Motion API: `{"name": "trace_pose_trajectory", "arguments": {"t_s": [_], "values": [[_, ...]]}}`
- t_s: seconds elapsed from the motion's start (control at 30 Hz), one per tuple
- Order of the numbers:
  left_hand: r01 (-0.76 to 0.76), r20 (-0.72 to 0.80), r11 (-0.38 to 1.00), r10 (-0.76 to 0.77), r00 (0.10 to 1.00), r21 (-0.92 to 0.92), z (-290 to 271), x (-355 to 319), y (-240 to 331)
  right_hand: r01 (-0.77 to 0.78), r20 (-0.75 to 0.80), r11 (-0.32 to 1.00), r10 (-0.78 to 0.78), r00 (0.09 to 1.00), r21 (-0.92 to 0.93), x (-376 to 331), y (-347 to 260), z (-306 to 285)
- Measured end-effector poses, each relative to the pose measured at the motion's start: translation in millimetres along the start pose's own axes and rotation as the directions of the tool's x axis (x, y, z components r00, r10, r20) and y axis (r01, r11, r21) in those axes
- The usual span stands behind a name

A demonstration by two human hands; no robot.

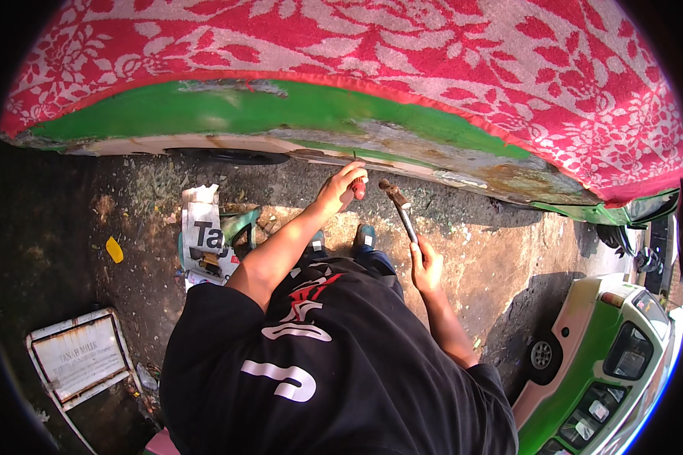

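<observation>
My left hand point(341, 191) is closed around the red handle point(359, 188) of what looks like a screwdriver. Its thin dark shaft points up at the lower edge of a green vehicle body point(228, 114); whether the tip touches the metal I cannot tell. A hammer point(407, 220) is gripped in my right hand point(428, 267), its rusty head raised a little to the right of the red handle and apart from it. Along this panel the paint is scraped, with grey and rusty patches. A red and white flowered cloth point(402, 53) covers the vehicle above.
Newspaper point(199, 208) lies to the left with small items on it, beside a green stool or chair point(240, 226). Further left are a yellow scrap point(114, 250) and a rusty framed sign point(80, 356). Another green and white van point(584, 364) stands at lower right.
</observation>
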State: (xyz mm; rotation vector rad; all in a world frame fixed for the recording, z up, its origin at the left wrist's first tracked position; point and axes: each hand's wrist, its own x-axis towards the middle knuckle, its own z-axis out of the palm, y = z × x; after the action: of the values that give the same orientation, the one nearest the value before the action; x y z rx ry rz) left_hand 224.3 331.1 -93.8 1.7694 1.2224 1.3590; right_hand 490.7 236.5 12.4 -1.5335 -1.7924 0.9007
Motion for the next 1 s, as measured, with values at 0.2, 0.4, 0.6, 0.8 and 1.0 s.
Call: {"name": "trace_pose_trajectory", "arguments": {"t_s": [0.2, 0.4, 0.6, 0.8, 1.0], "values": [[-0.033, 0.007, 0.996, 0.033, 0.999, -0.083, 7, 8, -5, 0.024, -0.045, 1.000, -0.024, 0.999, 0.008, -2, 5, 0], [0.542, 0.390, 0.464, -0.386, 0.836, -0.701, 10, 16, 5, 0.041, -0.054, 0.998, -0.038, 0.998, 0.045, 2, 5, -7], [0.112, 0.256, 0.964, -0.048, 0.965, -0.240, 26, 30, 17, 0.000, -0.081, 0.996, 0.007, 0.997, 0.084, -2, 21, -12], [-0.236, 0.492, 0.921, 0.058, 0.869, 0.310, 36, 44, 27, -0.173, -0.111, 0.957, 0.203, 0.973, 0.235, -19, 44, -20], [-0.386, 0.719, 0.868, 0.049, 0.693, 0.312, 67, 60, 25, -0.294, -0.152, 0.909, 0.349, 0.925, 0.297, -39, 71, -30]]}}
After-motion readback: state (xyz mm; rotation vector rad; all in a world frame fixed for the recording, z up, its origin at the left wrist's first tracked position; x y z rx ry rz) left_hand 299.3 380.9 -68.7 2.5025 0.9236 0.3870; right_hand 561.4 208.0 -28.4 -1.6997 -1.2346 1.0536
